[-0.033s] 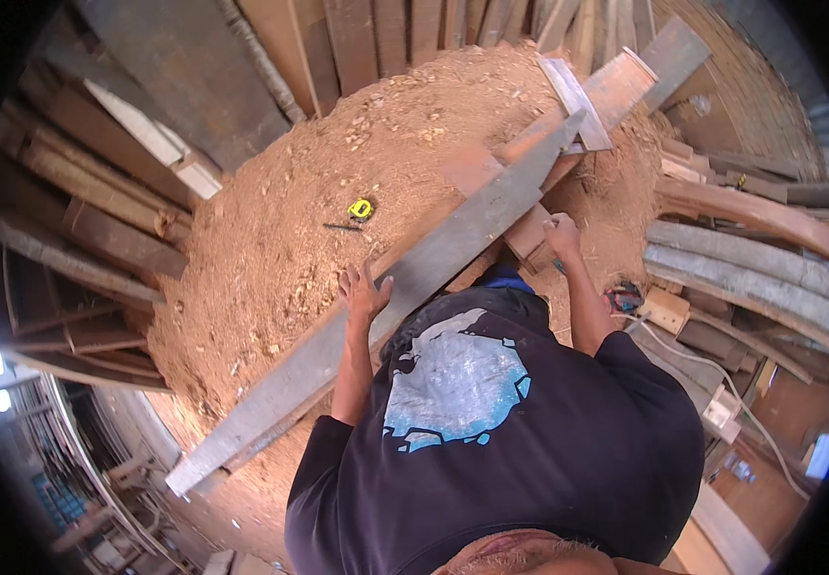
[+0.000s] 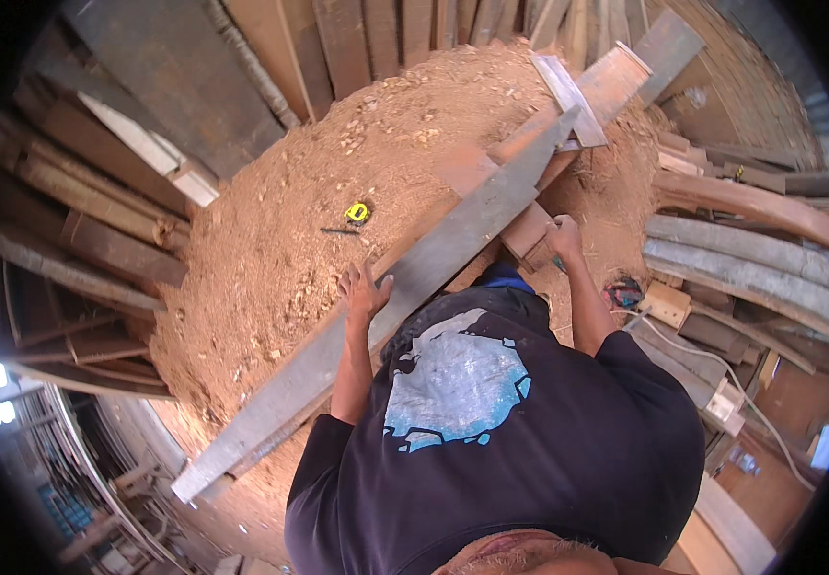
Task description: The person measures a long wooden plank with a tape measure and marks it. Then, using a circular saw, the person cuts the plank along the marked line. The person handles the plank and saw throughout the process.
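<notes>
A long grey plank (image 2: 453, 225), tapered toward its far right end, lies diagonally in front of me. My left hand (image 2: 364, 292) rests on the plank near its middle, fingers spread over its far edge and thumb apart. On the near side, my right hand (image 2: 563, 234) is curled closed beside a reddish-brown wood block (image 2: 528, 230). A small teal bit (image 2: 557, 261) shows just below that hand; what the fingers hold, if anything, is hidden.
On the sawdust (image 2: 271, 259) beyond the plank are a yellow tape measure (image 2: 357, 213) and a thin dark stick (image 2: 340, 230). A pale board (image 2: 568, 96) crosses near the plank's far end. To the right lie a power tool (image 2: 622, 292), a white cord (image 2: 692, 345) and stacked timber (image 2: 745, 259).
The whole view has shifted slightly. Both hands keep the same poses and places, and I see no clear movement of the plank.
</notes>
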`<state>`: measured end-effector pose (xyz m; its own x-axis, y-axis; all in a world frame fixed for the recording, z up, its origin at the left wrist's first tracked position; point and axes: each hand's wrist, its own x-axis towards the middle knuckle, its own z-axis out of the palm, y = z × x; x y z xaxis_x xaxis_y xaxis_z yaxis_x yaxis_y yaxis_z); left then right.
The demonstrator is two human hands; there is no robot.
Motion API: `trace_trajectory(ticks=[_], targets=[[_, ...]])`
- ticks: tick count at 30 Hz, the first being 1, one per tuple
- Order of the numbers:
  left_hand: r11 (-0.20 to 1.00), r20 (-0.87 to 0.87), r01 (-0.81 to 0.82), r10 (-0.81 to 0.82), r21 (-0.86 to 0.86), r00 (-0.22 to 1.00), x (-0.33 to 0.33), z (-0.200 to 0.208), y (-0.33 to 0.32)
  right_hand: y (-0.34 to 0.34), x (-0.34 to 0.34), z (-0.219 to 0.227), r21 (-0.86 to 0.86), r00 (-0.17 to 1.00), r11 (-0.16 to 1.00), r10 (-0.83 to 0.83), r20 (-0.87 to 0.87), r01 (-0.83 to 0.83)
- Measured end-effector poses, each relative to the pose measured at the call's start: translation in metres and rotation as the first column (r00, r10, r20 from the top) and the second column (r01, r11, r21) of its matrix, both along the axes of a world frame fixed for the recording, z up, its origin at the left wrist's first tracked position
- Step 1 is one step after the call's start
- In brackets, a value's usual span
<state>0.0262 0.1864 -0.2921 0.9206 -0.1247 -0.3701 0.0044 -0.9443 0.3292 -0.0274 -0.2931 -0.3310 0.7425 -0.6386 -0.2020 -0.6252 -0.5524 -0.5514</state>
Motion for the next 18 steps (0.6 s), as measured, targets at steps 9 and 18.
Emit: trace_trajectory(ticks=[9,18], targets=[[0.977,-0.204,0.095,-0.133,-0.189,0.970,0.082,-0.019,-0.076,-0.026,-0.045,-0.033,0.110,0.970,0.975,-0.173,-0.173,0.194],[0.959,-0.399,0.072,-0.182,-0.275,0.899,0.096,-0.083,-0.089,-0.022,-0.020,-0.068,0.679,0.861,0.535,-0.380,-0.338,0.502]])
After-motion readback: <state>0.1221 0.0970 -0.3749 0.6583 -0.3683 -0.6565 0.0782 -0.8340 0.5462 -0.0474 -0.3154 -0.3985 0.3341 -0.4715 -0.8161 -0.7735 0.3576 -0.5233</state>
